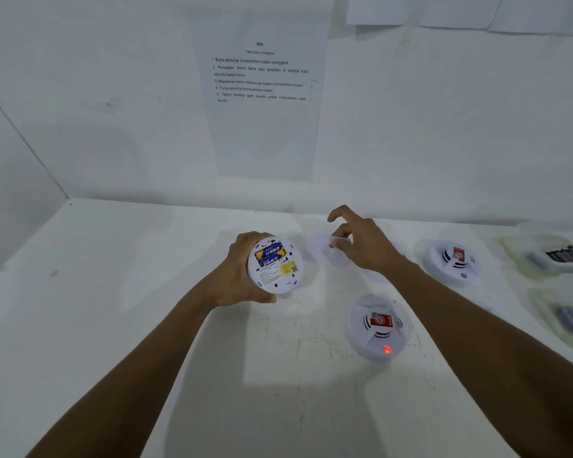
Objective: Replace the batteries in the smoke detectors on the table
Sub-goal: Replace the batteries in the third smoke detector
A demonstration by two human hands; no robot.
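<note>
Two bare forearms reach in from the bottom edge over the white bench (113, 292). On the left, the left hand (237, 271) wraps its fingers (268, 299) around the rim of a detector (275, 264) held tilted off the bench, underside toward the camera; its battery bay is uncovered and shows two blue-and-yellow batteries (269, 254) side by side, with a yellow sticker beside them. To the right, the right hand (361, 242) hovers just beside it with the index finger raised and the thumb and other fingers pinched narrowly on a white cover (321, 247), which is blurred, so its exact shape cannot be told. Three detectors show in all: the held one, a near detector (379, 327) lying face up on the bench between the forearms with a red light lit near its front edge, and a far detector (452, 262) face up beyond the right forearm. At the right edge lie two pale trays (516, 259), the farther one holding dark batteries, the nearer one blurred bluish things. An instruction sheet (262, 94) hangs on the wall behind the bench. The right forearm crosses between the two resting detectors.
</note>
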